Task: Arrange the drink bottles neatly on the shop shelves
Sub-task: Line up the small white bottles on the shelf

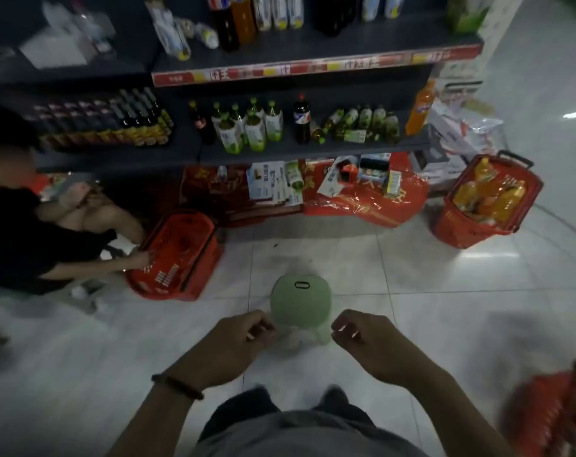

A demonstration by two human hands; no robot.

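Nearest the camera, the person's left hand (244,338) and right hand (359,334) hang loosely curled over the pale tiled floor (445,291), thumbs resting against forefingers, neither one gripping anything. A dark beaded bracelet (178,387) circles the left wrist. Between the two hands, a little farther out, a round green stool (300,301) with a small oval slot in its seat stands on the tiles; its legs are blurred. At the lower right edge a red, blurred bundle (557,413) shows; what it is cannot be told.

Farther left, an empty-looking red shopping basket (178,255) leans on the floor, and a second person in dark clothes (33,239) crouches beside it with one hand on its rim. To the right, well apart, another red basket (487,199) holds orange drink bottles (501,199).

Behind these, red bags and cartons (362,192) crowd the floor under the lowest shelf. On the lower shelf (313,150) stand green-capped bottles (250,127), a dark cola bottle (301,118), a row of green tea bottles (365,123) and a single orange soda bottle (420,107) at the right end. Dark small bottles (131,117) fill the bay to the left. The upper shelf (313,69), edged with a red price strip, carries tall dark, orange and white bottles (244,21), some lying tipped over at its left end.
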